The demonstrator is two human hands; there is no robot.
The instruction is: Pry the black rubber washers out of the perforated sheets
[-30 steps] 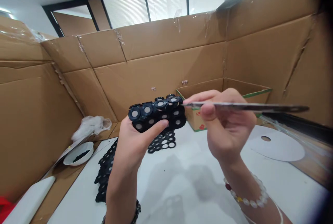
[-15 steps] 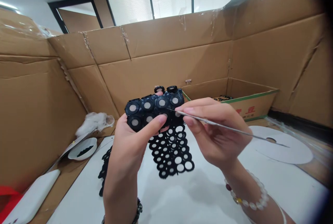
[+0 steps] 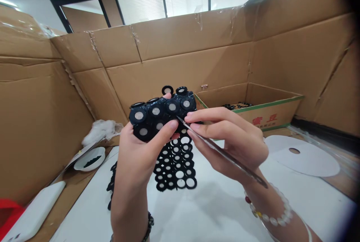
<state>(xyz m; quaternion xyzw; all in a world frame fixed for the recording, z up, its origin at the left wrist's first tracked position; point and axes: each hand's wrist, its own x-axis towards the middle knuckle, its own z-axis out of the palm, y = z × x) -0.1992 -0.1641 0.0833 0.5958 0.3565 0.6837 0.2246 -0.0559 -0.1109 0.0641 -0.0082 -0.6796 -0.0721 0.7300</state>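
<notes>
A black sheet of joined rings with pale grey centres (image 3: pixel 155 111) is bent over the fingers of my left hand (image 3: pixel 140 156), whose thumb presses on its front. Its lower part hangs below, showing several ring rows, a few with open white holes. My right hand (image 3: pixel 230 141) pinches a thin metal tool (image 3: pixel 222 152), with the tip against the sheet just right of my left thumb. The fingers of my left hand behind the sheet are mostly hidden.
A white bowl (image 3: pixel 98 154) with small black pieces and clear plastic wrap (image 3: pixel 101 132) lie at left, near a white case (image 3: pixel 36 208). More black rings (image 3: pixel 111 185) lie behind my left forearm. At right are a cardboard box (image 3: pixel 277 112) and a white disc (image 3: pixel 312 159).
The sheet and my left hand have shifted slightly left and up. The tool in my right hand has swung to a steeper slant, and the hanging part has swung left.
</notes>
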